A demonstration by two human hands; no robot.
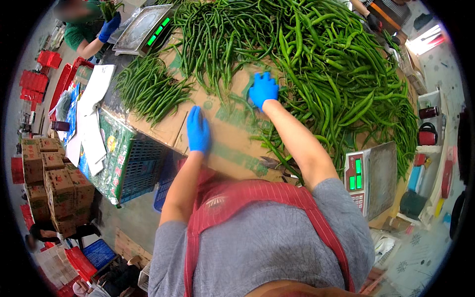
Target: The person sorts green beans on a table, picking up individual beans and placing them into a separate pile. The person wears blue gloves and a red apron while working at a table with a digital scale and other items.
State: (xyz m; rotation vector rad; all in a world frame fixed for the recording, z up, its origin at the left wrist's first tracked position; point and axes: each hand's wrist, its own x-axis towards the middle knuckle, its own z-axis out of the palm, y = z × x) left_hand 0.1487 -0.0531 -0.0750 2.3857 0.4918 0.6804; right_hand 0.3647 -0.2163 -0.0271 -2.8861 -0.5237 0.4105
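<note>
Both my hands wear blue gloves over a table covered with flattened cardboard [230,144]. My left hand [197,130] rests flat near the cardboard's left edge, fingers together, with nothing in it. Just ahead of it lies a loose bunch of thin green chili peppers [154,89]. My right hand [264,91] is spread on the cardboard, palm down, between two masses of peppers. Longer dark green peppers [219,48] lie beyond it, and a large heap of bright green peppers [334,74] rises to its right. Whether anything is under the right palm is hidden.
A digital scale [371,182] stands near my right elbow; another scale [143,29] is at the far left. A co-worker's gloved hand [110,28] holds peppers beside it. Plastic crates [143,167] stand left of the table. Cardboard boxes [59,182] are stacked farther left.
</note>
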